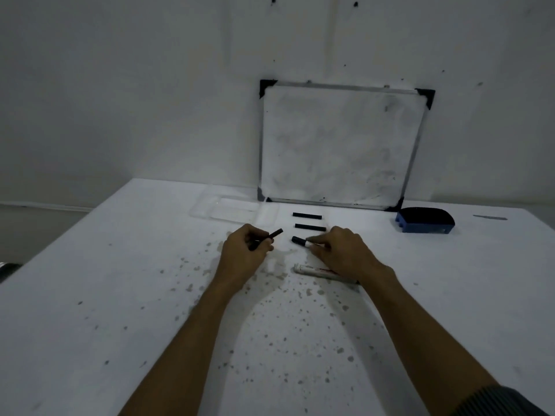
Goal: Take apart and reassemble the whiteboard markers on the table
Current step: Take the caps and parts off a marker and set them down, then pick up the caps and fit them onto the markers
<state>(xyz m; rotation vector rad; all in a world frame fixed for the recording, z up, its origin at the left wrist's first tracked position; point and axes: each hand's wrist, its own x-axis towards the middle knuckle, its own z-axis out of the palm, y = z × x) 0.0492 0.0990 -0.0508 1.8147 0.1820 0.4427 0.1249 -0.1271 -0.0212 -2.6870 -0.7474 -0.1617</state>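
Observation:
My left hand (244, 250) is closed around a thin black marker part (274, 234) whose end sticks out to the upper right. My right hand (339, 250) pinches a marker (300, 241) with a white body and a black end pointing left, low over the table. The two held pieces are a short gap apart. A white marker barrel (318, 271) with red print lies on the table just below my right hand, partly hidden by the wrist. Two black parts (307, 216) (310, 227) lie side by side beyond the hands.
A small whiteboard (339, 145) leans against the wall at the table's back. A blue eraser (425, 220) sits at its right foot. A clear plastic tray (231, 208) lies at the back left. The white table (150, 295) is speckled with stains.

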